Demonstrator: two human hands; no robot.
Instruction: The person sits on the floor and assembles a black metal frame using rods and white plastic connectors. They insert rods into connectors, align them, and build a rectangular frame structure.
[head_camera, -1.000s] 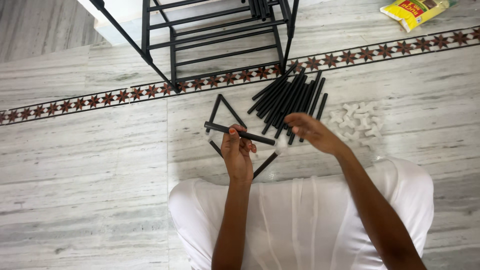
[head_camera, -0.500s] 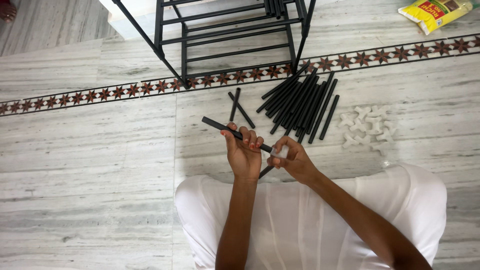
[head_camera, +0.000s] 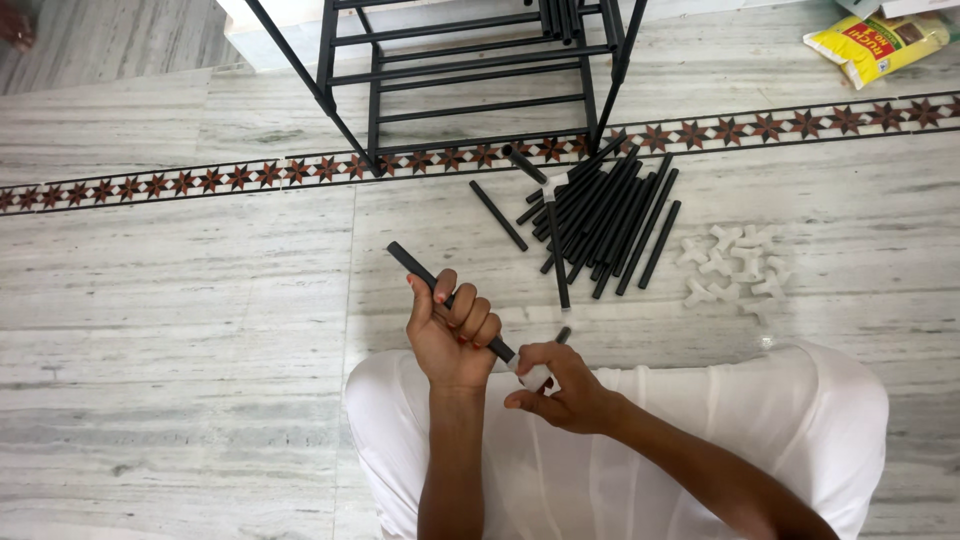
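While the rack (head_camera: 470, 70) stands up top with the rod pile (head_camera: 600, 215) below it, your left hand (head_camera: 450, 335) is fisted tight around a rod (head_camera: 415, 270) over your lap, and your right hand (head_camera: 560, 390) pinches the connector (head_camera: 533, 376) on its end.

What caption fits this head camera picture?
Left hand grips a black rod; right hand pinches a white connector at its end.

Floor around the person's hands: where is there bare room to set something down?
Bare marble lies wide open beyond the left hand, below the star-patterned border strip. A narrower patch sits between the black rod it grips and the rod pile. Crowded: the pile, the white connectors beside it, and the black rack.
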